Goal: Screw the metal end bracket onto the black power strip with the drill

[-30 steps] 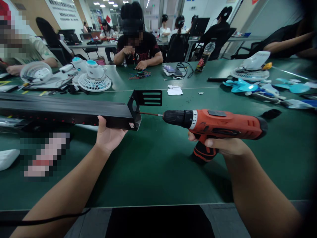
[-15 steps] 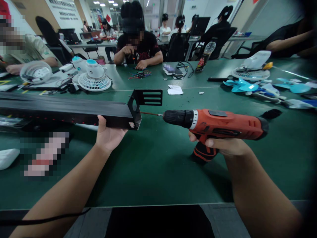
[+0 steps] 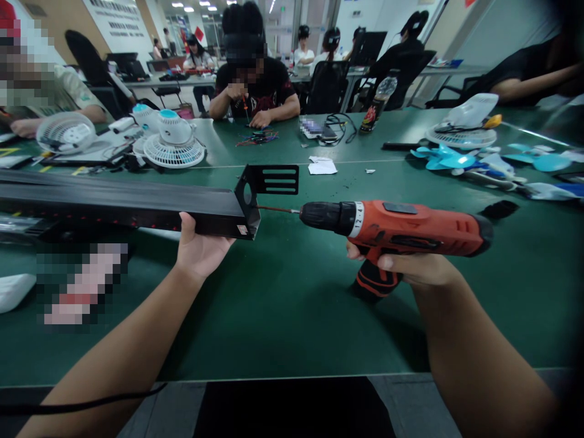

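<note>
A long black metal housing [image 3: 118,204] reaches in from the left edge, its right end held up by my left hand [image 3: 201,246], with the thumb on the near side and the fingers hidden underneath. On that end sits a black slotted bracket [image 3: 276,179]. My right hand [image 3: 410,266] is wrapped around the handle of a red cordless drill [image 3: 424,228], which points left. Its long thin bit [image 3: 278,210] meets the bracket's end plate low down; the exact contact at the tip is too small to make out.
White fan parts [image 3: 176,149] lie at the back left, blue fan blades [image 3: 444,158] at the right. A bottle [image 3: 378,103] and a scrap of paper [image 3: 322,165] are on the green table [image 3: 283,316]. Across it, a person [image 3: 255,85] works with a screwdriver.
Almost nothing differs. Both my hands, the housing and the drill hold practically the same position, with the bit still at the bracket.
</note>
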